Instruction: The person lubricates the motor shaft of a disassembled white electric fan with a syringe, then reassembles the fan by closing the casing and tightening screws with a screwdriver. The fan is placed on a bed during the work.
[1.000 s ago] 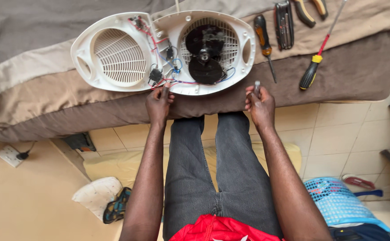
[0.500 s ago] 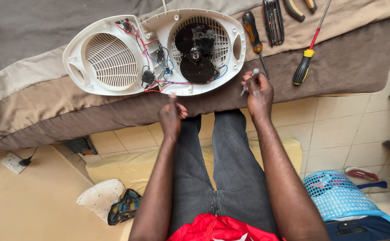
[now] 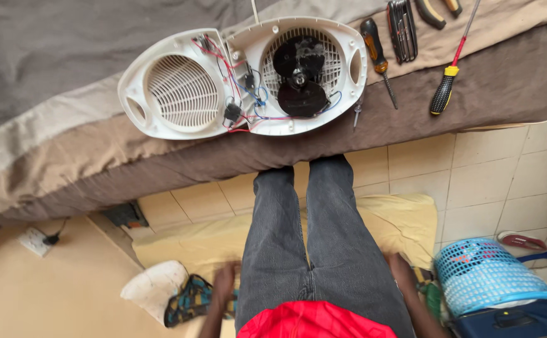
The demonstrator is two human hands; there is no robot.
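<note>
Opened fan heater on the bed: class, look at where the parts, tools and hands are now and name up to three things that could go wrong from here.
1. The opened fan heater lies close to the mattress edge; a nudge might tip it onto the tiles.
2. Its thin loose wires lie exposed, so a catch could pull one free.
3. A small screwdriver lies by the edge on soft bedding and could roll off. The left hand and right hand are down beside the legs, too far to catch anything.

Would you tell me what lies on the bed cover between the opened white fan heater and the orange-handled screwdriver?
In the head view, a small silvery screwdriver bit lies between the opened white fan heater and the orange-handled screwdriver, near the heater's right edge.
</note>
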